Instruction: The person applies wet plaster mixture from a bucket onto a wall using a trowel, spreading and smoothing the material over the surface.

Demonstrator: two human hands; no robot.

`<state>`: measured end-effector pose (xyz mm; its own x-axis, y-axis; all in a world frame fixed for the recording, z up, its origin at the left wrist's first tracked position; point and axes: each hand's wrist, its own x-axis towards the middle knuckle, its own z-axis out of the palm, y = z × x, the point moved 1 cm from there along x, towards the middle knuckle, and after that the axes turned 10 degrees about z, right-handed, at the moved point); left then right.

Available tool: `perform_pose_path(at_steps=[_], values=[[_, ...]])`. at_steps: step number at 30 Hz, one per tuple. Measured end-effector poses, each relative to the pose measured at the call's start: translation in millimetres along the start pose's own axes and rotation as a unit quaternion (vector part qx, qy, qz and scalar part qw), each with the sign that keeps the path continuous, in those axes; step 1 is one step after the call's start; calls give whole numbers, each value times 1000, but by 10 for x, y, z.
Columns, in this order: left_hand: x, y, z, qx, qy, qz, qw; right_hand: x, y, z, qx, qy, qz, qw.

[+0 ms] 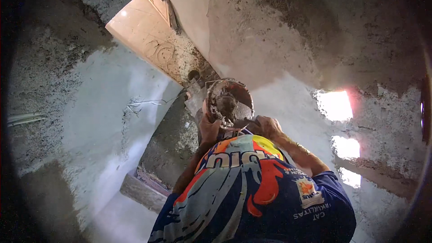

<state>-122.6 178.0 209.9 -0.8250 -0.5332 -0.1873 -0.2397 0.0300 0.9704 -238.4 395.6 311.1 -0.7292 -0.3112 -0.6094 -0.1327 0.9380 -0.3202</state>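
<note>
A mortar-crusted bucket (246,99) with a wire handle sits in the centre, just beyond my body, with a lumpy grey-brown mass inside. My left hand (209,127) is closed at the bucket's lower left rim. My right hand (269,126) is curled at its lower right, beside a dark, dirty flat piece; what exactly it grips is hidden. A thin pale rod shows between my hands, partly behind my patterned shirt (243,189). A grey, stained board (194,99) lies behind the bucket on the left.
Rough, partly plastered walls (94,90) surround me. A tall opening (148,27) shows a tan surface with coiled cords and a dark round object (193,75). Bright openings (334,105) pierce the right wall. Loose wires (144,102) hang at left, above a grey ledge (141,192).
</note>
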Motion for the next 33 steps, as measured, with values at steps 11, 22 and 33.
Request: perform_pose_path(at_steps=[11, 22, 33], values=[[-51, -144, -14, 4, 78, 97, 992, -106, -1028, -2086, -192, 134, -295, 926], [75, 1326, 164, 80, -30, 29, 996, -1200, 767, -4358, 344, 509, -55, 787], [206, 110, 330, 120, 10, 275, 954, -1547, 38, -3778, -316, 496, 64, 806]])
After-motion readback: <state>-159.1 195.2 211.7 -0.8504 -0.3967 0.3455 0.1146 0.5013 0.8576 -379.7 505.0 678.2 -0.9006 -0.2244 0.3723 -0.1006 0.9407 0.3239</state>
